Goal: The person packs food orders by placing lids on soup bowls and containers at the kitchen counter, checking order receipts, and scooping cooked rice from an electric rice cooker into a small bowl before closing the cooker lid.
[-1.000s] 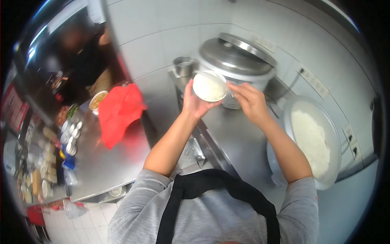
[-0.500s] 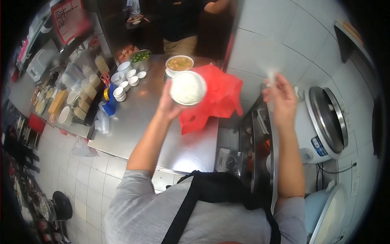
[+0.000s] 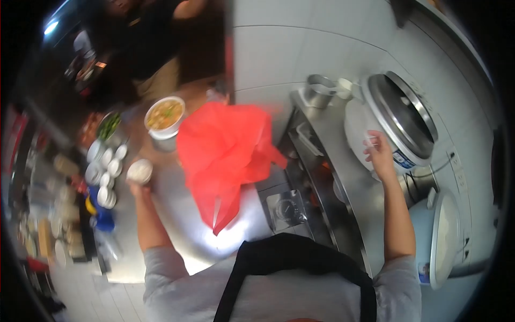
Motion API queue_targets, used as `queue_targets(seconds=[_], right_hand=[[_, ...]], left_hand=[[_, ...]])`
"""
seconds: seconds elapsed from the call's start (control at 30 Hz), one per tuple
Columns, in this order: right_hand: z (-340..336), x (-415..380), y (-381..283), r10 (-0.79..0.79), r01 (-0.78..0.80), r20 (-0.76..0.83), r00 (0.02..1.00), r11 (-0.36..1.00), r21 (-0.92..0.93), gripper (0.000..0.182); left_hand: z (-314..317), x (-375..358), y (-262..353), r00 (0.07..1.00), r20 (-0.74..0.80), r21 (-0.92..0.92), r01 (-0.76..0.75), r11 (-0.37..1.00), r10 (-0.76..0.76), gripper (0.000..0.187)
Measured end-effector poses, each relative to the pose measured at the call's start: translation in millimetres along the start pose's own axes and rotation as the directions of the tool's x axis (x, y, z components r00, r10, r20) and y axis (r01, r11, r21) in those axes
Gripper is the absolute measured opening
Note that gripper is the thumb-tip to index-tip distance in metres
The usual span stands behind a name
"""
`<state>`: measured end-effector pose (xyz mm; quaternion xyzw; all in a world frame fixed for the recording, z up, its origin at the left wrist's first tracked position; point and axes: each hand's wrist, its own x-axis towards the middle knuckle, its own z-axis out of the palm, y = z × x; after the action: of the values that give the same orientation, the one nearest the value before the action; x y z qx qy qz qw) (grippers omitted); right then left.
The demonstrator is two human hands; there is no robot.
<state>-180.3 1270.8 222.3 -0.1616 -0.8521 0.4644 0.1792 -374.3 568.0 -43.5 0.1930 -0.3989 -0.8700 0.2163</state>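
My left hand [image 3: 139, 189] is wrapped round a small white bowl of rice [image 3: 140, 170] over the left part of the metal counter. A red plastic bag [image 3: 228, 150] lies crumpled to the right of that bowl. Behind them stands a larger white bowl of soup [image 3: 165, 115]. On the right, my right hand [image 3: 380, 154] is in front of the rice cooker [image 3: 370, 129], its fingers drawn together. Something pale and thin seems to be between those fingers, but blur and the white cooker behind hide what it is.
Small white cups [image 3: 107, 196] and a metal pot of green limes [image 3: 110, 127] stand along the counter's left side. A metal container [image 3: 320, 91] sits beside the cooker. A large pale-blue tub [image 3: 421, 236] is at lower right. Beyond the counter stands another person [image 3: 161, 70].
My view has turned to the right. The rice bowl in my left hand has moved away from the red bag, to the left. My right hand has come in front of the cooker.
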Motion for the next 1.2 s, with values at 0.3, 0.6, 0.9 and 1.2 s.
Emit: queue_targets(seconds=[0.3, 0.6, 0.9, 1.2], right_hand=[[81.5, 173.3, 2.0, -0.44, 0.292, 0.101, 0.892, 0.393, -0.872, 0.019], [122.6, 353.7, 54.3, -0.399, 0.246, 0.21, 0.893, 0.04, -0.968, 0.017], [-104.8, 289.6, -63.1, -0.466, 0.094, -0.121, 0.877, 0.412, -0.907, 0.03], [-319.3, 327.0, 104.3, 0.263, -0.3, -0.281, 0.923, 0.949, -0.096, 0.06]], left_hand=[[-6.5, -6.4, -7.9, 0.849, -0.521, 0.226, 0.039, 0.973, 0.087, 0.065], [17.3, -280.8, -122.0, 0.811, 0.584, 0.762, -0.566, 0.313, 0.046, 0.031], [50.8, -328.0, -200.0, 0.563, 0.796, 0.601, -0.686, 0.41, -0.223, 0.031], [115.3, -372.5, -160.0, 0.544, 0.8, 0.543, -0.836, -0.08, -0.252, 0.067]])
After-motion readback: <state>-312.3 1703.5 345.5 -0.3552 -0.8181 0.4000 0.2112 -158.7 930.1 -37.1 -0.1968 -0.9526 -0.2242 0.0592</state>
